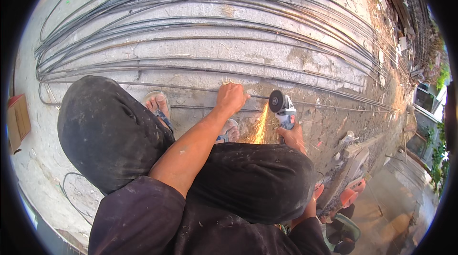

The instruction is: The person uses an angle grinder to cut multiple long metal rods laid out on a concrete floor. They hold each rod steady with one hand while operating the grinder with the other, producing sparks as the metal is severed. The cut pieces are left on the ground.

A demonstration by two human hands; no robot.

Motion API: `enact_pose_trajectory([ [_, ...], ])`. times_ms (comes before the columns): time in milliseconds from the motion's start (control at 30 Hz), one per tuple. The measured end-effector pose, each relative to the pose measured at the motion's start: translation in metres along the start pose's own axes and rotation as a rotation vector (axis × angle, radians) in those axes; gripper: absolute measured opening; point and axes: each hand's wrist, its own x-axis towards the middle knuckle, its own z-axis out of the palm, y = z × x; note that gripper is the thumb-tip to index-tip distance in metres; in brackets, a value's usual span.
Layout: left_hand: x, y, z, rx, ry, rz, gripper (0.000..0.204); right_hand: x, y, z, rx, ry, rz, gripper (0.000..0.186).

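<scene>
My left hand (231, 96) is closed round a thin steel rebar (200, 89) that lies low over the ground in front of my feet. To its right, my right hand (293, 137) grips the body of an angle grinder (287, 116) with a dark round disc (276, 101). The disc meets the rebar a short way right of my left fist. A bright stream of orange sparks (260, 128) shoots from the disc down toward me. The disc's exact contact point on the bar is hard to make out.
Many long bent rebars (181, 26) spread across the concrete ahead. My sandalled feet (157, 104) stand close to the bar. A cardboard box (18, 122) sits far left. At the right lie a wooden plank (355, 147), an orange object (352, 193) and a green container (350, 229).
</scene>
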Motion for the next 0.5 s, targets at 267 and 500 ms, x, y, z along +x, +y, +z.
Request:
enact_pose_trajectory([
  [267, 0.005, -0.003, 0.006, 0.016, 0.041, 0.042, 0.039, 0.007, 0.009, 0.000, 0.001, 0.042, -0.034, 0.055],
  [500, 0.000, 0.001, -0.002, -0.024, 0.024, -0.006, 0.041, 0.023, -0.008, 0.004, 0.054, 0.049, -0.090, 0.049],
])
